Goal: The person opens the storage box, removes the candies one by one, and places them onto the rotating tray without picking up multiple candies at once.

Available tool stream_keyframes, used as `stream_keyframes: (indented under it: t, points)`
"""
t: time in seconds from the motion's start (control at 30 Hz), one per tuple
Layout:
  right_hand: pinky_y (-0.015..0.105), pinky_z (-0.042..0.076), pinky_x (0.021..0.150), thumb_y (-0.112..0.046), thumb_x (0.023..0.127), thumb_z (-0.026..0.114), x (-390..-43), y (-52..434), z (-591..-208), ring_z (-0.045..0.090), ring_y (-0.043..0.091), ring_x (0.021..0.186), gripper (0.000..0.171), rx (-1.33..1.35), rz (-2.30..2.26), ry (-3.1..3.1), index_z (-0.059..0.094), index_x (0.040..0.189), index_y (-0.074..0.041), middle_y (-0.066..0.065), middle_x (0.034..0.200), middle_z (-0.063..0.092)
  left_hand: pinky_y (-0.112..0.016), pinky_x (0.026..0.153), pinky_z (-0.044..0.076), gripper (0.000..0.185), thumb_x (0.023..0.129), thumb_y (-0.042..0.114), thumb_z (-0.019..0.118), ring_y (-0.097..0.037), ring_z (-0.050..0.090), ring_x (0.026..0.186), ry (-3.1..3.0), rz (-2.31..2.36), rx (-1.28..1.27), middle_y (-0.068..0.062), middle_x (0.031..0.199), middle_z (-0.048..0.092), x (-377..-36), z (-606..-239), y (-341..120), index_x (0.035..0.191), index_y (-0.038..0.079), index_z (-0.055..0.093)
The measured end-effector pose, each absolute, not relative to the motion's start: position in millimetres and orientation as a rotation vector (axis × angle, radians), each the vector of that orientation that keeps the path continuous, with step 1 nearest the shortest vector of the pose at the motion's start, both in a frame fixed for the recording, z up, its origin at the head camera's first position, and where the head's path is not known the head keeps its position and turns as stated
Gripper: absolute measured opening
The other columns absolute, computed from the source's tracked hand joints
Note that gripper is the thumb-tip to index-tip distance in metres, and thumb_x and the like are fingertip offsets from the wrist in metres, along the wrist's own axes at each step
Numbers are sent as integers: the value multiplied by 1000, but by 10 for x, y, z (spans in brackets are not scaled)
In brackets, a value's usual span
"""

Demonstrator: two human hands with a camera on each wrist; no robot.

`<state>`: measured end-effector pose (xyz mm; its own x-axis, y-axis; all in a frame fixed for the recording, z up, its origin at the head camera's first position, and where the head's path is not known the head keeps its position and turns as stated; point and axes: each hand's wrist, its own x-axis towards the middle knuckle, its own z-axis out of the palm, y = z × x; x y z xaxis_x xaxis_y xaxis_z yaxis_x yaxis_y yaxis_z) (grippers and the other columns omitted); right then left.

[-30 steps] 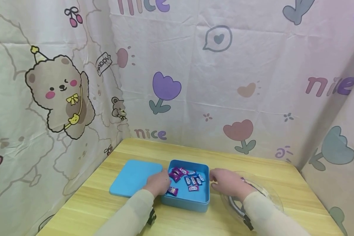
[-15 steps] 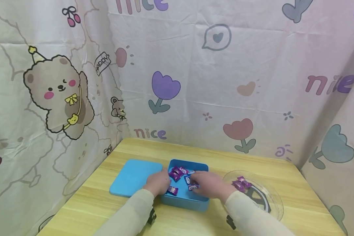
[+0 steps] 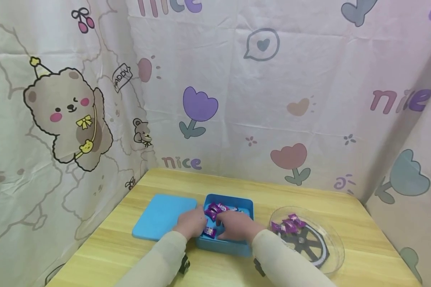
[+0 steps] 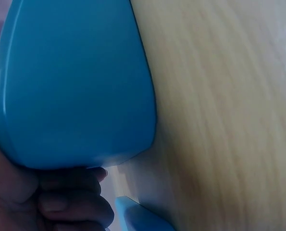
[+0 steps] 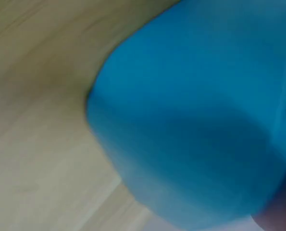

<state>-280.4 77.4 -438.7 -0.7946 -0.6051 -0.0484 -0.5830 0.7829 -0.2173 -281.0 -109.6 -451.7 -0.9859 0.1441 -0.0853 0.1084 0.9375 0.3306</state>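
Observation:
An uncovered blue box holds several small wrapped candies, some purple, some blue or pink. My left hand grips the box's left wall; in the left wrist view its fingers curl against the box side. My right hand is inside the box, thumb and forefinger apart, just right of a purple candy. Other purple candies lie beyond its fingertips. The right hand covers the candies on the box's right side. The right wrist view is blurred and shows mostly the box wall.
A flat blue lid lies left of the box on the wooden table. To the right stands a clear round dish with several purple candies in it and a dark spoked wheel shape. Printed curtains rise behind the table.
My right hand has moved left from beside the dish, over the box's right wall and into the box. The dish's candies have come into sight. My left hand stays at the box.

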Motion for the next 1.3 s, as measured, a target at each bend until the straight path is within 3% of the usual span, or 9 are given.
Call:
stream_keyframes:
  t: [0.17, 0.37, 0.53, 0.77, 1.07, 1.3]
  points:
    - [40, 54, 87, -44, 86, 79, -2797, 612, -4441, 62, 9, 87, 31, -882, -276, 2864, 68, 106, -23, -12, 92, 65, -49, 77, 56, 51, 101, 23, 59, -25, 58, 82, 3008, 476, 235, -20, 114, 67, -2799, -4527, -1099, 137, -12, 48]
    - [43, 54, 90, -42, 86, 80, -2797, 479, -4458, 65, 16, 93, 28, -788, -236, 2906, 66, 102, -24, -9, 94, 66, -48, 73, 54, 42, 101, 19, 57, -25, 55, 78, 3015, 493, 219, -16, 101, 66, -2793, -4513, -1096, 131, -10, 51]
    - [42, 54, 90, -39, 85, 81, -2800, 408, -4476, 66, 18, 96, 28, -765, -212, 2933, 66, 102, -23, -6, 97, 68, -49, 73, 54, 39, 102, 16, 54, -25, 56, 78, 3030, 484, 247, -17, 103, 66, -2799, -4517, -1091, 130, -10, 52]
    - [39, 55, 83, -40, 86, 80, -2813, 336, -4530, 64, 14, 85, 26, -811, -197, 2961, 63, 95, -23, -8, 86, 64, -46, 68, 52, 32, 102, 14, 53, -24, 54, 75, 3026, 496, 226, -13, 92, 63, -2809, -4544, -1094, 124, -8, 54]
    - [41, 55, 86, -38, 92, 74, -2767, 309, -4464, 67, 15, 94, 17, -851, -195, 2965, 68, 100, -25, -7, 96, 70, -46, 69, 52, 31, 102, 13, 50, -25, 55, 76, 3010, 524, 209, -14, 94, 63, -2794, -4538, -1108, 125, -8, 54]
    - [39, 55, 80, -32, 90, 75, -2853, 384, -4508, 61, 12, 79, 13, -793, -213, 2957, 66, 91, -24, -9, 84, 64, -46, 67, 52, 29, 99, 12, 59, -26, 54, 74, 3023, 487, 222, -12, 88, 60, -2809, -4543, -1099, 121, -7, 54]
